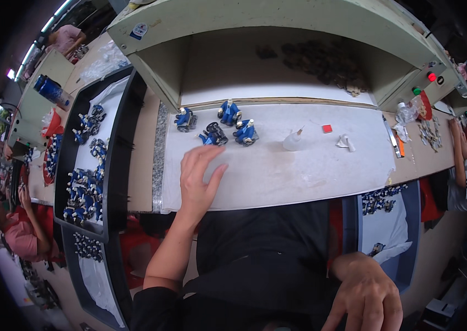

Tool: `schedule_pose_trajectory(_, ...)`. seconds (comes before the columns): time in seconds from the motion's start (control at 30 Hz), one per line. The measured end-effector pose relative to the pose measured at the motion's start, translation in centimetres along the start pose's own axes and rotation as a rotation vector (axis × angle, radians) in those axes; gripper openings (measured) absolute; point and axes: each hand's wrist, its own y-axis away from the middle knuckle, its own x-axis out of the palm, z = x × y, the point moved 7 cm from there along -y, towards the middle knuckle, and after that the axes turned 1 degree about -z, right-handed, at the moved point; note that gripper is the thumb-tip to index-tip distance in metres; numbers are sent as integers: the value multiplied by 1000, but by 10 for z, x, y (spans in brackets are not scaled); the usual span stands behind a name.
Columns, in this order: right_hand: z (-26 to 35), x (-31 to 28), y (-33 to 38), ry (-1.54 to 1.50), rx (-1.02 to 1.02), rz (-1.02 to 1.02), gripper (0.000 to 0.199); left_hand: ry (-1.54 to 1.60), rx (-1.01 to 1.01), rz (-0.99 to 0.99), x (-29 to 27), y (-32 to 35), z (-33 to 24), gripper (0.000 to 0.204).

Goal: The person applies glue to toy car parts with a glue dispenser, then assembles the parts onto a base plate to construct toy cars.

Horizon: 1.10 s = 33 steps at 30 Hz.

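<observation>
My left hand [197, 176] is open over the front left of the white work sheet [310, 171], thumb and fingers apart. Just beyond its fingertips lies a blue-and-black figurine [213, 135] tipped on its side. Behind that stand more small blue figurines with pale heads and dark bases, among them one at the left [185, 119], one at the back [229, 112] and one at the right [245, 132]. My right hand [368, 292] hangs low at the right, beside the grey-blue tray [410, 237]. Its fingers look loosely spread and nothing shows in them; the tips are partly cut off.
A small translucent bottle with a thin tip [292, 142], a red square [327, 128] and crumpled white tissue [346, 143] sit on the sheet. A black tray [116, 149] of figurines stands left. A pale green booth [277, 16] rises behind. Other people work at both sides.
</observation>
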Motion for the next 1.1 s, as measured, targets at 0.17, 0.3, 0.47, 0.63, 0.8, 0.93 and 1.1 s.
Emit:
schedule_pose_trajectory(0.17,5,-7,8,110,35,141,24,-166,-40,-28,2,-18,21,54)
schedule_pose_trajectory(0.3,7,-71,50,316,-14,-249,27,-220,-161,61,18,-20,43,75)
schedule_pose_trajectory(0.47,0,-193,134,1006,411,-1234,43,-128,-188,5,12,-16,56,65)
schedule_pose_trajectory(0.63,-21,-212,118,1757,455,-1023,42,-13,-209,46,3,-9,37,60)
schedule_pose_trajectory(0.8,-21,-218,130,1675,536,-1107,35,-113,-55,229,13,2,-9,56)
schedule_pose_trajectory(0.93,-20,-201,141,1372,332,-1151,33,-313,85,256,32,5,-38,46)
schedule_pose_trajectory(1.1,-33,-176,150,971,191,-1290,34,-322,165,179,62,1,-41,47)
